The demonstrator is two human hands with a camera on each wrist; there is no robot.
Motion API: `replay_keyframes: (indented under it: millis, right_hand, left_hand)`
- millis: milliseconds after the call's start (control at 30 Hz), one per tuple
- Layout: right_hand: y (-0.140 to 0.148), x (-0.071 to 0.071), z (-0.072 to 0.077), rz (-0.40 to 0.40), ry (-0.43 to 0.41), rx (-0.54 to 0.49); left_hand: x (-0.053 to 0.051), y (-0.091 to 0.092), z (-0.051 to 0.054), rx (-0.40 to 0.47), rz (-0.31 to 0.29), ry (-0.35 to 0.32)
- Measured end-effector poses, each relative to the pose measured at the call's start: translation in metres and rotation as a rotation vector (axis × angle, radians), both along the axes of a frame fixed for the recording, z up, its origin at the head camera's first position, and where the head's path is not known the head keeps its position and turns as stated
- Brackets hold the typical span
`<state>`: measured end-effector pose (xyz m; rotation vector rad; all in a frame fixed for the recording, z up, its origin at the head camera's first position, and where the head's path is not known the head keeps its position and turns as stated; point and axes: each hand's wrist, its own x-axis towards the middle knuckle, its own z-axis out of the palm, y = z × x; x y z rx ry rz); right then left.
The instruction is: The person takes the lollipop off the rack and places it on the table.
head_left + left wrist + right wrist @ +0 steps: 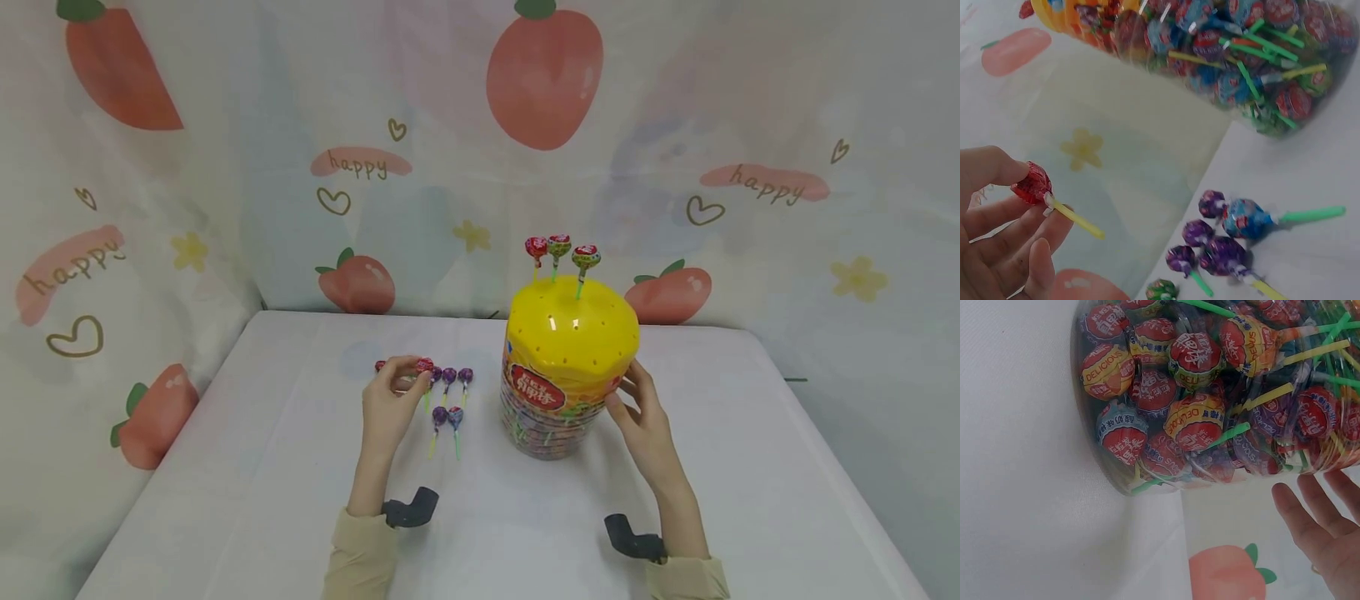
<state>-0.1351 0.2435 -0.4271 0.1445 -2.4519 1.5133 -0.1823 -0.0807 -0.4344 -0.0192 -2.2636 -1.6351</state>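
To the left of the jar point(536, 388), a red lollipop point(1032, 183) is being held above the counter point(517, 525) by the left hand point(387, 408); its wrapped head is being pinched between thumb and fingers, while its yellow stick point(1079, 220) is being left free. At the jar's right side, the right hand point(647, 427) is being held with its fingers spread; whether the wall is being touched by every fingertip cannot be told. The red lollipop is being judged light, with a hard head, a slightly slippery wrapper and a thin stick that may bend; the head is being favoured for a firm hold. The jar is being judged much heavier, its clear wall perhaps yielding if squeezed. Within it, many wrapped lollipops point(1196, 359) are being contained. On top, three upright lollipops point(586, 257) are being supported by the holed yellow lid point(573, 333). Left of the jar, purple lollipops point(448, 376) and a blue lollipop point(455, 415) are being carried by the counter.
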Motion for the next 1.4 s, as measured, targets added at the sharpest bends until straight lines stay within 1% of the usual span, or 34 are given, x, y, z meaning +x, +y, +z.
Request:
replay_keyframes:
  millis: [100, 267, 400, 567, 633, 700, 800, 933, 1033, 1200, 1400]
  right_hand:
    - [0.000, 0.001, 0.000, -0.008, -0.003, -0.001]
    - [0.000, 0.001, 0.000, -0.013, -0.002, 0.004]
    - [0.000, 0.000, 0.000, -0.012, -0.002, 0.005]
    - [0.000, 0.000, 0.000, -0.010, 0.002, 0.001]
    - [0.000, 0.000, 0.000, -0.008, 0.002, -0.001]
    - [0.000, 0.001, 0.000, -0.007, 0.001, -0.001]
    - [0.000, 0.001, 0.000, -0.008, -0.003, 0.001]
    - [0.000, 0.000, 0.000, -0.011, -0.002, 0.005]
    - [0.000, 0.000, 0.000, -0.011, 0.002, 0.003]
    - [-0.001, 0.000, 0.001, -0.006, 0.009, -0.009]
    - [-0.002, 0.000, 0.001, -0.007, 0.006, -0.011]
  left_hand:
    - [-0.005, -0.006, -0.011, -0.025, 0.018, -0.065]
    - [-0.009, -0.012, -0.026, -0.094, 0.026, -0.180]
    - [-0.011, -0.016, -0.037, -0.139, 0.023, -0.234]
    - [-0.013, -0.018, -0.049, -0.145, 0.009, -0.315]
    - [-0.014, -0.019, -0.053, -0.134, -0.003, -0.338]
    - [-0.014, -0.019, -0.057, -0.124, -0.021, -0.346]
    - [-0.015, -0.019, -0.060, -0.141, -0.038, -0.356]
    - [-0.015, -0.020, -0.063, -0.217, -0.049, -0.379]
    - [-0.015, -0.020, -0.064, -0.254, -0.054, -0.394]
    - [-0.013, -0.019, -0.063, -0.260, -0.055, -0.404]
    - [-0.012, -0.018, -0.061, -0.271, -0.057, -0.394]
